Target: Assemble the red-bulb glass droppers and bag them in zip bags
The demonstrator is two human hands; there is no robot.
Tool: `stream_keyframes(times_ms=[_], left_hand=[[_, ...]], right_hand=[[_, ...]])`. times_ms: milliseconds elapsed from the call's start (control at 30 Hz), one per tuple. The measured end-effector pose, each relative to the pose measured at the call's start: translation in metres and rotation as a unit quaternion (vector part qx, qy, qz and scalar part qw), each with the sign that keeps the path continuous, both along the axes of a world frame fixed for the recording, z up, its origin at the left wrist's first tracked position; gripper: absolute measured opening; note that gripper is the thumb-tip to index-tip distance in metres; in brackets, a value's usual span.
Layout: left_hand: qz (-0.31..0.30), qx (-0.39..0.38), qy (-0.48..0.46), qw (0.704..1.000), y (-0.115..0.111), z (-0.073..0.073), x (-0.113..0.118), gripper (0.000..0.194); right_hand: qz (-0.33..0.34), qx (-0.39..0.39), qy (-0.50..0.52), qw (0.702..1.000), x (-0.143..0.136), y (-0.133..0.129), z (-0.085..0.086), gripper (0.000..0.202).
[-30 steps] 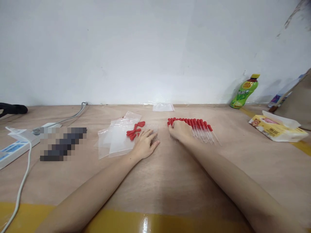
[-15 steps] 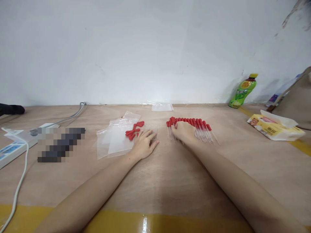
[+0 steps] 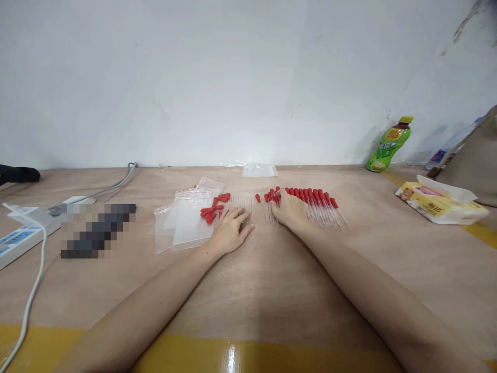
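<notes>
My left hand (image 3: 230, 230) lies flat with fingers spread over a row of clear thin glass tubes (image 3: 241, 203). Just left of it are several loose red rubber bulbs (image 3: 209, 211). On the right, a row of droppers with red bulbs and clear stems (image 3: 320, 199) fans out across the table. My right hand (image 3: 291, 208) is over the left part of this row, fingers curled down among the bulbs; what its fingertips grip is hidden. One dropper (image 3: 258, 198) lies apart at the row's left end, between my two hands.
Clear zip bags (image 3: 190, 220) lie left of the bulbs, another bag (image 3: 259, 171) by the wall. A power strip (image 3: 23, 241) with cables is far left, beside a pixelated dark object (image 3: 97, 233). A green bottle (image 3: 390, 145) and tissue pack (image 3: 440, 202) stand right.
A dropper now lies separated to the left of the row. My right hand has shifted slightly left, uncovering more bulbs on its right. My left hand has stayed in place.
</notes>
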State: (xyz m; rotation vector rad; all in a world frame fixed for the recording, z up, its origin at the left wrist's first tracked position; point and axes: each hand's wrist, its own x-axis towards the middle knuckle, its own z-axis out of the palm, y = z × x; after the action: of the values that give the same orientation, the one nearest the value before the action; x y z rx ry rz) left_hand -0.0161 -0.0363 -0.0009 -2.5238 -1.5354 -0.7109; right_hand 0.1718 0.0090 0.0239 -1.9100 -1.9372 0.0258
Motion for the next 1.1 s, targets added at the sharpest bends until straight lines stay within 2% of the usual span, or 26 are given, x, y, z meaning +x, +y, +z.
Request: stream_keyframes(times_ms=[367, 500, 600, 767, 933, 1033, 1100], left_hand=[[0.011, -0.023, 0.006, 1.0, -0.001, 0.001, 0.001, 0.039], [0.022, -0.026, -0.006, 0.999, -0.003, 0.002, 0.003, 0.045], [0.037, 0.006, -0.02, 0.999, -0.001, 0.003, 0.001, 0.047], [0.118, 0.061, -0.004, 0.991, 0.013, 0.01, -0.016, 0.038], [0.211, 0.024, -0.004, 0.977, 0.031, 0.014, -0.044, 0.041], [0.216, -0.018, -0.024, 0.976, 0.037, 0.009, -0.054, 0.045], [0.191, -0.046, -0.036, 0.98, 0.04, 0.005, -0.057, 0.045]], right_hand=[[0.105, 0.037, -0.013, 0.994, -0.032, -0.013, -0.01, 0.024], [0.089, 0.003, -0.013, 0.996, -0.045, -0.009, -0.008, 0.028], [0.066, -0.031, -0.023, 0.997, -0.051, -0.006, -0.005, 0.029], [0.062, -0.047, -0.042, 0.996, -0.05, -0.008, 0.0, 0.028], [0.082, -0.069, -0.073, 0.992, -0.046, -0.015, 0.005, 0.025], [0.088, -0.049, -0.08, 0.992, -0.042, -0.019, 0.003, 0.026], [0.081, -0.019, -0.087, 0.993, -0.036, -0.024, 0.0, 0.025]])
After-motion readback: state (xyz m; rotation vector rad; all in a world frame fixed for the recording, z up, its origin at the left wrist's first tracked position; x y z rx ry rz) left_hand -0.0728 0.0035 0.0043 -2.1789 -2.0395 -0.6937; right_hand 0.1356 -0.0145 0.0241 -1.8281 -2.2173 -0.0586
